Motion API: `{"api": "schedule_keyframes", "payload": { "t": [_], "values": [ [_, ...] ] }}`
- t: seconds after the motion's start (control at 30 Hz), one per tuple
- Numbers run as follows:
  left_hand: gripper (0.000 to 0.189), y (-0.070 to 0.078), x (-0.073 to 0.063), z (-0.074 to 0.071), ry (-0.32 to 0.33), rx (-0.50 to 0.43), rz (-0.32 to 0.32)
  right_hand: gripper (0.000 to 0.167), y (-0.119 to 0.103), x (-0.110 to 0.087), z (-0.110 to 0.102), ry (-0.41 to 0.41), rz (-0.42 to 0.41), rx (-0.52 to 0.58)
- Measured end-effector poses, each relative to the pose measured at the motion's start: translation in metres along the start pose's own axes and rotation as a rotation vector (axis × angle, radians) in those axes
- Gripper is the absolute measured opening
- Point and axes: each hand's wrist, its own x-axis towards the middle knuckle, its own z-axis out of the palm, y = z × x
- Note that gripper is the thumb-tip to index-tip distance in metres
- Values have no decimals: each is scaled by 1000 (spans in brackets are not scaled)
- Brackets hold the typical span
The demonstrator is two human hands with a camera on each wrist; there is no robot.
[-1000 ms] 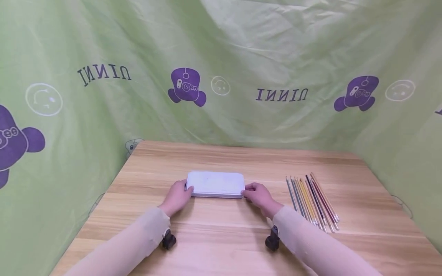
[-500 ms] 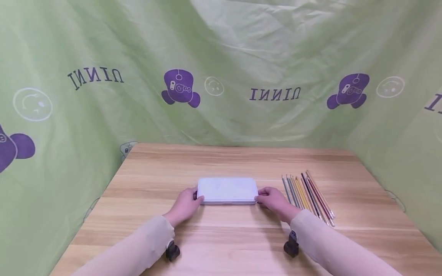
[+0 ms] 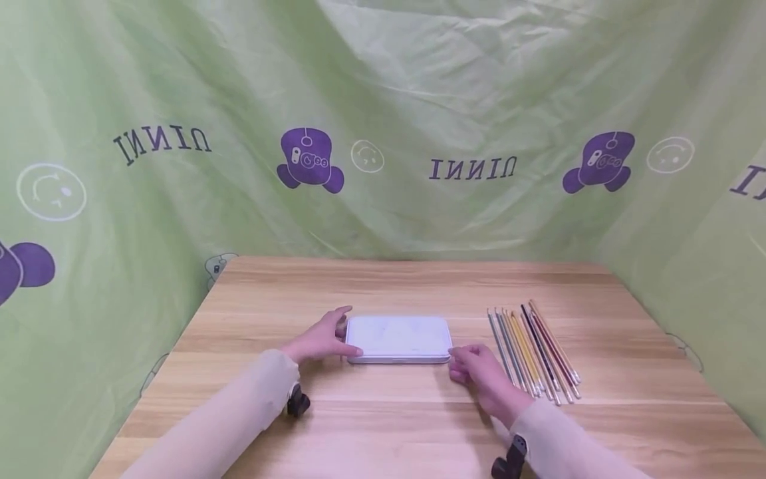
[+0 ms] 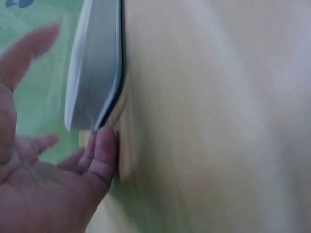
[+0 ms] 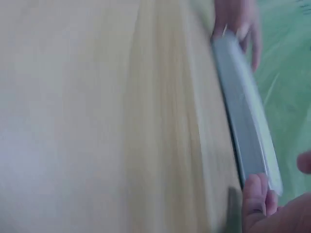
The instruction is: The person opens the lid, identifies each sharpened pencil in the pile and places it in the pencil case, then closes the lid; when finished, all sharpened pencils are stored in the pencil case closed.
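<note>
A flat white rectangular case (image 3: 398,338) with rounded corners lies on the wooden table (image 3: 383,426), its lid down. My left hand (image 3: 323,338) is at the case's left end, fingers spread. In the left wrist view, that hand's fingertips (image 4: 105,141) are at the case's corner, and another digit stands away from it. At the front right corner is my right hand (image 3: 481,376). The right wrist view shows its fingertips (image 5: 253,187) against the end of the case, with one digit held apart. Neither hand is wrapped round the case.
Several pencils (image 3: 532,349) in blue-green, yellow, black, dark red and wood tones lie side by side at the right, close to my right hand. A green printed curtain (image 3: 383,219) hangs behind the table and along both sides.
The case, gripped at both ends earlier, has shifted right and slightly nearer. Both hands have since loosened; the left fingers have spread and the right hand has drawn back towards the near corner.
</note>
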Motion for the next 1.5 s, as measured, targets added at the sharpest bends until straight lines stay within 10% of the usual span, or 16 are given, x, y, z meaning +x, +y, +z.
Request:
{"api": "schedule_keyframes", "payload": {
  "t": [0.3, 0.97, 1.5],
  "values": [
    [110, -5, 18, 4, -101, 229, 118, 54, 21, -15, 35, -216, 94, 406],
    [106, -12, 15, 11, -64, 372, 242, 34, 20, -8, 80, 44, 127, 572],
    [102, 1, 8, 17, -57, 361, 276, 16, 12, -8, 84, 98, 165, 629]
  ]
}}
